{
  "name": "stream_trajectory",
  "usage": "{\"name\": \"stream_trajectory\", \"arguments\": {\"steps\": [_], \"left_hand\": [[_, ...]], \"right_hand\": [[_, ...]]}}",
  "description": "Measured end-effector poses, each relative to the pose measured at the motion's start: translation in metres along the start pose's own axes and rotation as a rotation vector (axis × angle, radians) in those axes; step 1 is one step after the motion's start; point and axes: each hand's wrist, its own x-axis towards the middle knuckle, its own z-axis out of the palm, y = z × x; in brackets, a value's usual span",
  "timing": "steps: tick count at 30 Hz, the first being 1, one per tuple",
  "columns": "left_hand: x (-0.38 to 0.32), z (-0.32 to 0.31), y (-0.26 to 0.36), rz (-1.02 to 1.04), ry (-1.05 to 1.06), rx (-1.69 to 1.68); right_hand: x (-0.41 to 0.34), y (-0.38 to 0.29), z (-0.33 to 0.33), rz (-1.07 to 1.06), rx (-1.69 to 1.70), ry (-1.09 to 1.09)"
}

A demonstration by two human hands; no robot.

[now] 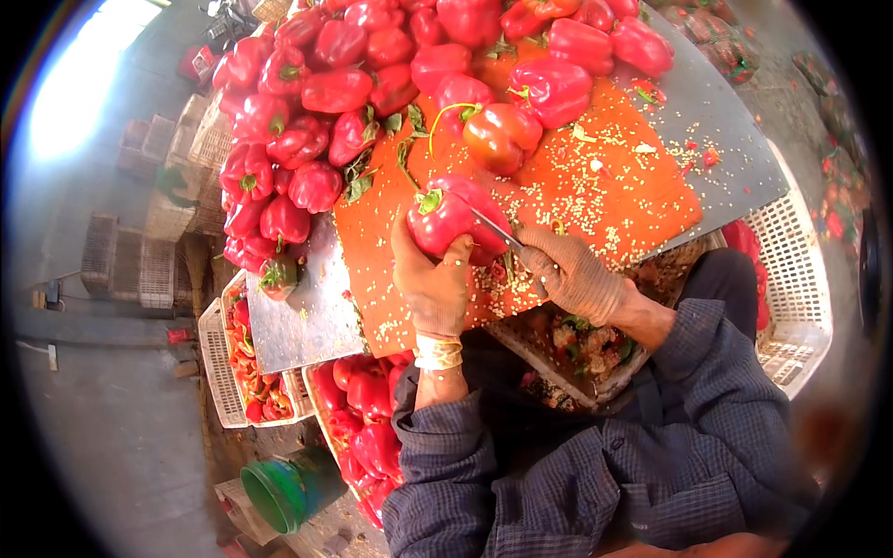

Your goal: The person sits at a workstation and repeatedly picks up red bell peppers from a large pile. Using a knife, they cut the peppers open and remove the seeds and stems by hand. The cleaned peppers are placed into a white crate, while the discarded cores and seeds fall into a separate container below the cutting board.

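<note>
My gloved left hand (434, 279) grips a red bell pepper (446, 222) with its green stem end (430, 201) turned up. In my gloved right hand (572, 272) is a knife (497, 229), its blade against the pepper's right side; whether the tip has gone in is hard to tell. Both hands are over an orange mat (387, 279) strewn with pale seeds. Just beyond the held pepper lies an orange-red bell pepper (502, 138) with a long curled stem. A heap of red bell peppers (337, 91) covers the far left of the metal tabletop (725, 118).
White plastic crates (795, 279) stand at the right and below the left edge, holding red peppers (373, 446). A tray of pepper scraps (593, 342) sits under the near edge. A green bucket (275, 495) lies tipped at lower left. Stacked crates (157, 272) stand farther left.
</note>
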Motion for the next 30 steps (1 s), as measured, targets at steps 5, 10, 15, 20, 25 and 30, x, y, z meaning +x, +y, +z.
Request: {"name": "stream_trajectory", "arguments": {"steps": [5,10,15,20,25,30], "left_hand": [[-0.001,-0.003,-0.016,-0.027,0.03,-0.041],[0.005,0.001,-0.017,-0.052,0.019,-0.166],[0.006,0.001,-0.013,-0.073,0.035,-0.159],[0.013,-0.005,-0.027,-0.196,0.0,-0.338],[0.014,-0.011,-0.028,-0.269,-0.025,-0.567],[0.009,-0.003,-0.014,-0.263,-0.132,-0.795]], "right_hand": [[-0.008,0.005,0.003,-0.059,-0.187,-0.011],[-0.013,-0.006,-0.012,0.104,-0.306,-0.111],[-0.012,-0.019,-0.022,0.302,-0.441,-0.276],[-0.003,-0.028,-0.042,0.254,-0.654,-0.53],[-0.021,-0.044,-0.095,0.3,-0.477,-0.399],[-0.024,-0.015,-0.127,0.377,-0.816,-0.039]]}}
